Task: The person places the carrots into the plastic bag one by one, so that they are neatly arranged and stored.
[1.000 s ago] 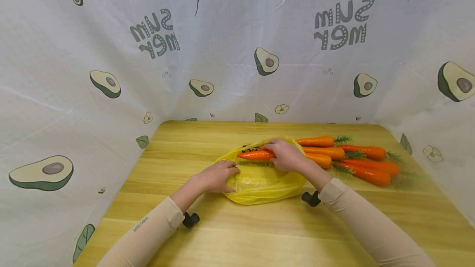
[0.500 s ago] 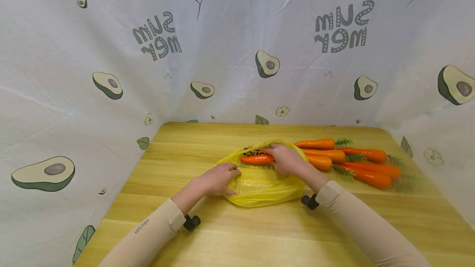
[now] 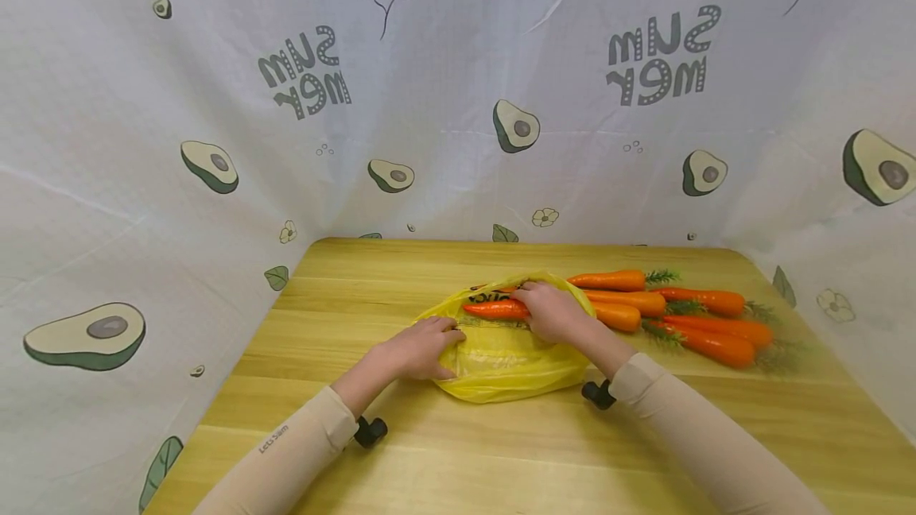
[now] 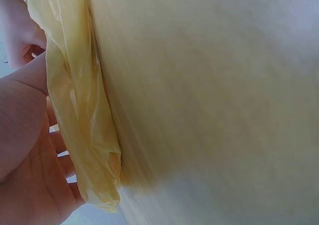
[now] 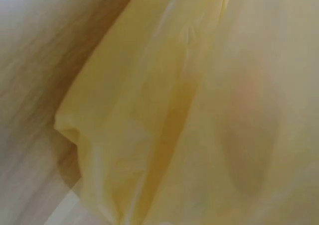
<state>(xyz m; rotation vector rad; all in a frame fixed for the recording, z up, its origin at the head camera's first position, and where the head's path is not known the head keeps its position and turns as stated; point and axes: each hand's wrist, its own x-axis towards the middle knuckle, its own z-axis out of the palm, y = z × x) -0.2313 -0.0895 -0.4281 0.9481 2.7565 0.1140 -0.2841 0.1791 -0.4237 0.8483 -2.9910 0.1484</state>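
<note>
A yellow plastic bag (image 3: 511, 376) lies on the table with its opening facing up in the head view. My right hand (image 3: 554, 315) reaches into the opening and grips a carrot (image 3: 495, 309), whose tip points left. At the bag's left edge, my left hand (image 3: 422, 348) touches the plastic with thumb and fingers spread apart. The left wrist view shows the left hand's palm (image 4: 30, 180), its fingers partly hidden behind the yellow plastic (image 4: 84, 110). Yellow plastic (image 5: 164, 110) fills most of the right wrist view and the right hand cannot be made out there.
Several carrots (image 3: 716, 346) with green tops lie on the wooden table (image 3: 472, 459), right of the bag. One carrot (image 3: 615, 280) lies behind the bag's right edge. A white printed curtain (image 3: 444, 86) hangs round the table's back and sides.
The right hand has moved slightly within the bag, carrot still in its grip. The whole head view has shifted a little downward. Left hand and bag otherwise look the same.
</note>
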